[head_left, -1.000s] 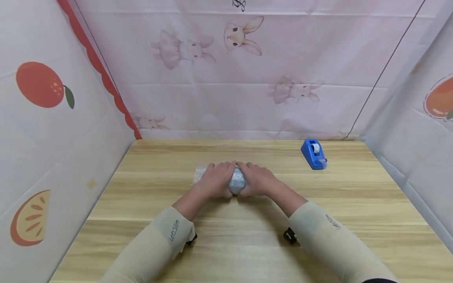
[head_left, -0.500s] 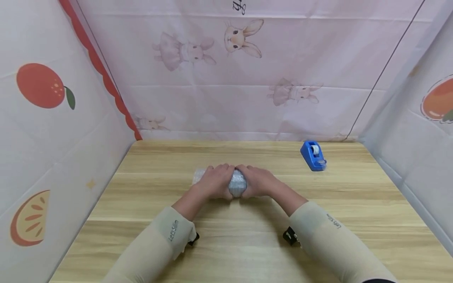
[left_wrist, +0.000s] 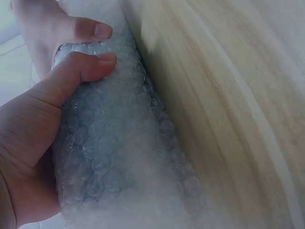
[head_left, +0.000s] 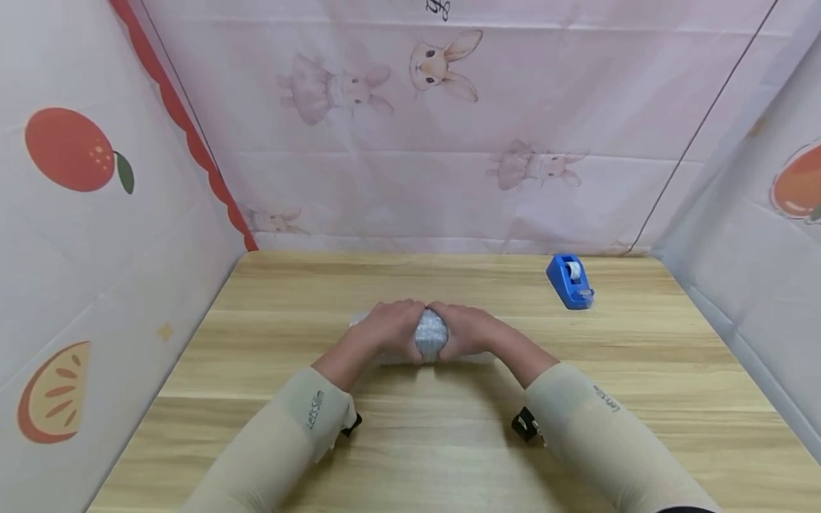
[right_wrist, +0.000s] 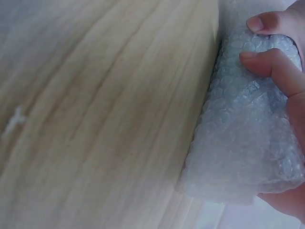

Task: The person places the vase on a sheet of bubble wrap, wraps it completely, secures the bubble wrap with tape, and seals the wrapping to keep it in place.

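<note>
A bubble wrap roll (head_left: 432, 335) lies crosswise on the wooden table, its middle showing between both hands. My left hand (head_left: 393, 330) grips it from the left, and my right hand (head_left: 471, 331) holds it from the right. The hands sit side by side, thumbs on the near side and fingers reaching over the top. In the left wrist view, the left thumb (left_wrist: 90, 68) presses the bubbled surface (left_wrist: 114, 124). Seen from the right wrist, the right thumb (right_wrist: 271, 67) lies along the wrap (right_wrist: 233, 138), whose loose end edge hangs past the hand. Anything inside the wrap is hidden.
A blue tape dispenser (head_left: 569, 281) with a roll of clear tape stands at the back right of the wooden table (head_left: 423, 442). Printed cloth walls (head_left: 398, 178) enclose the back and both sides.
Both hands and the bubble wrap roll have shifted slightly toward the person. Less of the wrap's left end shows, and pale wrap now shows below the hands. The tape dispenser stays put.
</note>
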Demonstrator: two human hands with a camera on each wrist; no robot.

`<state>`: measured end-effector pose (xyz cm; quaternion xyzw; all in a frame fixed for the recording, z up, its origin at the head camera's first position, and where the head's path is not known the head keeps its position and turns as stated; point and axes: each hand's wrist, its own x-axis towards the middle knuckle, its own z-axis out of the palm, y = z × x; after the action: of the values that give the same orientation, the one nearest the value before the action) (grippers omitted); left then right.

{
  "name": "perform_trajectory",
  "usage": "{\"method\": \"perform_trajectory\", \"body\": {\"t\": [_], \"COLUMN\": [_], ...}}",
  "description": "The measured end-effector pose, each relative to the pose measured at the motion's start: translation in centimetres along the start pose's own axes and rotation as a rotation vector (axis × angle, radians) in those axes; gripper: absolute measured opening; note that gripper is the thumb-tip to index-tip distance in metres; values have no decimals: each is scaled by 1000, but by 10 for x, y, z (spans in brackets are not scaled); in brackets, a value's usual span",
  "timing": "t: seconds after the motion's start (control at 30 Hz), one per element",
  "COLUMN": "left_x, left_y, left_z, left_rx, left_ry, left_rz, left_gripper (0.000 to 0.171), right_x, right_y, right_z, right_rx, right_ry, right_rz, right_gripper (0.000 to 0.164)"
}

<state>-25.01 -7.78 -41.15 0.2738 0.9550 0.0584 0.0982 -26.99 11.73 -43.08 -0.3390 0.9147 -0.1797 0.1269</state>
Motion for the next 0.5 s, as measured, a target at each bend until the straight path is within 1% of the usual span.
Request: {"method": "perform_trajectory", "body": {"t": [0.23, 0.37, 0.5], "left_x": [4, 4, 3], "left_y": [1, 2, 3], "left_z": [-4, -4, -1], "left_rx": [-3, -15, -17], "left_ry": [-26, -31, -19], "left_rz": [-12, -9, -9], "left_gripper": [74, 74, 76], "right_x": [-1, -3, -3], "right_y": [-1, 0, 1], "right_z": [-5, -3, -1], "right_rx": [-8, -5, 18], "right_ry": [-2, -6, -13], "right_rz": [-1, 6, 13], "right_gripper": [77, 75, 76]}}
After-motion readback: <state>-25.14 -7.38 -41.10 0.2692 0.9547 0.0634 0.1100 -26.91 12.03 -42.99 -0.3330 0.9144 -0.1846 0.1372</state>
